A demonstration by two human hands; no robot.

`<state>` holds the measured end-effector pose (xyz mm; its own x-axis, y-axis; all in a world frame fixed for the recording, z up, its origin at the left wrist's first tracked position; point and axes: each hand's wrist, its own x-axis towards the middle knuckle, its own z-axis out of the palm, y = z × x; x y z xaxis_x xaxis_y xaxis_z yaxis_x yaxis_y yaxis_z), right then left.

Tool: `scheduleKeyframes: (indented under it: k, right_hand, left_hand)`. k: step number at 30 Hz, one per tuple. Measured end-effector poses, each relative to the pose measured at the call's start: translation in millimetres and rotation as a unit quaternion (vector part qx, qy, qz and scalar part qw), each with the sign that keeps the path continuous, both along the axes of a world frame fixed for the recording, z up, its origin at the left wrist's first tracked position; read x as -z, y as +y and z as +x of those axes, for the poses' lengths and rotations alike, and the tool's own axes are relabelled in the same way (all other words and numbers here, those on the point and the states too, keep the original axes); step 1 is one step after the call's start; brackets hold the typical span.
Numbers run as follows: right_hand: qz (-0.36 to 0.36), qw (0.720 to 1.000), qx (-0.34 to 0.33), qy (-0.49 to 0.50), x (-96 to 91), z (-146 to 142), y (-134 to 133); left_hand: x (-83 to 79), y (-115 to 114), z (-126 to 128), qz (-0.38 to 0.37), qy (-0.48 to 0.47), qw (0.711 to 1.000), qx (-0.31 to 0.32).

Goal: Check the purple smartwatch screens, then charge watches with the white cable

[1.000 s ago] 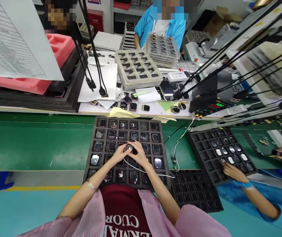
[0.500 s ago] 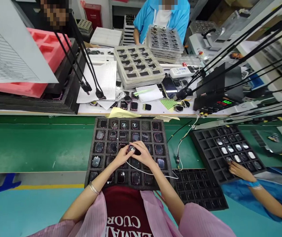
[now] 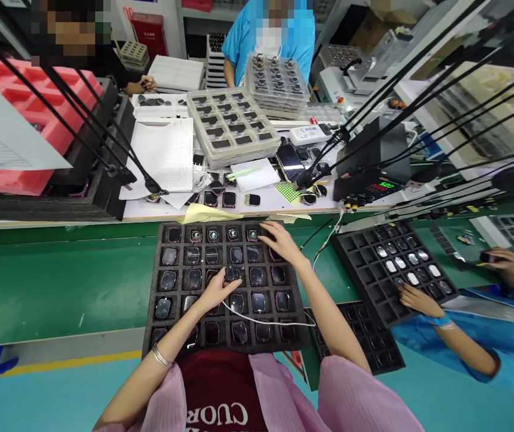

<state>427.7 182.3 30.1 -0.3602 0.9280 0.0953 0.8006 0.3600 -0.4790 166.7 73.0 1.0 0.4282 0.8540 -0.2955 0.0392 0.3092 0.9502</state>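
A black foam tray [image 3: 152,300] of square smartwatches lies before me, most with dark screens. In its back row several screens are lit. My right hand [image 3: 282,243] reaches to that row, thumb and fingertips at the right edge of a lit smartwatch [image 3: 252,234] in its slot. Over the tray's middle my left hand [image 3: 218,289] is closed, with a dark-screened smartwatch [image 3: 232,274] between thumb and fingers. A white cable [image 3: 263,321] runs from under this hand rightward across the tray; its end is hidden.
Beyond the tray stand clear plastic trays [image 3: 234,127], papers [image 3: 162,153] and a power supply [image 3: 369,168]. Black cables hang across the right. Another foam tray [image 3: 351,258] lies at right, with a co-worker's hand [image 3: 420,300] over it. Red foam trays [image 3: 77,96] are stacked left.
My hands were together around a lit smartwatch. My right hand has moved away to the back row, where a lit watch now fills a formerly empty slot. My left hand stays mid-tray.
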Motion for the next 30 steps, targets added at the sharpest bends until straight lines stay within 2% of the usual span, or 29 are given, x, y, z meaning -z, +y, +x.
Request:
scheduleKeyframes:
  k: [5,10,13,15,18,21,23,30]
  right_hand:
    - [-0.019,0.998,0.018,-0.058,-2.1,25,7]
    - [-0.014,0.997,0.053,-0.054,-9.4,18,12]
    - [0.002,0.998,0.060,-0.015,-24.4,0,-9]
    - [0.000,0.999,0.033,0.022,-30.3,-24,-35]
    - [-0.030,0.996,-0.047,0.068,-26.9,-68,-75]
    - [-0.047,0.992,-0.078,0.092,-16.3,-100,-97]
    - [-0.049,0.991,-0.073,0.103,-10.3,-107,-101]
    - [-0.054,0.986,-0.060,0.146,1.6,-104,-103]
  left_hand:
    - [5.8,1,-1,-0.006,0.002,1.000,0.015]
    - [4.7,6,-4,-0.018,-0.018,0.999,0.040]
    - [-1.4,9,-7,-0.024,-0.039,0.998,0.051]
    - [-4.5,10,-10,-0.025,-0.049,0.997,0.049]
    - [-3.9,10,-11,-0.030,-0.044,0.998,0.038]
    - [2.0,9,-10,-0.037,-0.027,0.999,0.022]
    - [6.4,8,-8,-0.039,-0.019,0.999,0.013]
    - [14.0,4,-8,-0.039,-0.021,0.999,-0.001]
